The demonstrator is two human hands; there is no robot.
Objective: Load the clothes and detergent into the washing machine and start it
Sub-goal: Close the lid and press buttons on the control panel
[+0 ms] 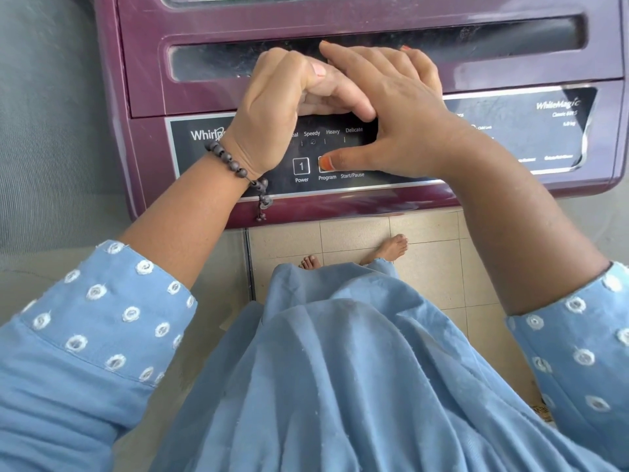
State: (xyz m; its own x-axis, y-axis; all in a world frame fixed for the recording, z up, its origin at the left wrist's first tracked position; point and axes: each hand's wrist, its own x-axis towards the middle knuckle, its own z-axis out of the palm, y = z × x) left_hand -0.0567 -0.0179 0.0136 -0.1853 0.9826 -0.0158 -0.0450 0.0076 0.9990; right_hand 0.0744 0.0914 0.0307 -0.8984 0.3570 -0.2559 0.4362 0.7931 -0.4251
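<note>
Two hands on the washer's buttons

Two bare hands sit on top of a dark purple plastic washing machine (340,22), seen from above. Its lid is down, w/ a long dark handle slot running left to right across it.

Right hand (398,107) lies flat & spread out, fingers straight, reaching to the far side onto the lid slot. Its thumb (343,162), w/ an orange nail, points left & its tip sits on the square button above the word "Program". It holds nothing.

Left hand (272,110) is just left of the right hand & touching it. Its fingers are curled in & tucked under the right hand's fingers. Can't tell if they grip anything, as the tips are hidden. A dark bead bracelet (235,165) goes round the left wrist, w/ a small tail of beads hanging down at the near side.

Near the hands is the black control panel (200,155) w/ white words. The square "1" Power button (301,166) is just left of the thumb tip. "Start/Pause" is printed just right of "Program". Above are the words Speedy, Heavy, Delicate.

At the near side are light blue sleeves w/ white stitched rings (102,318) & a light blue dress (340,369). Bare toes (391,248) show on the beige tiled floor (435,267), close to the washer's front.
</note>
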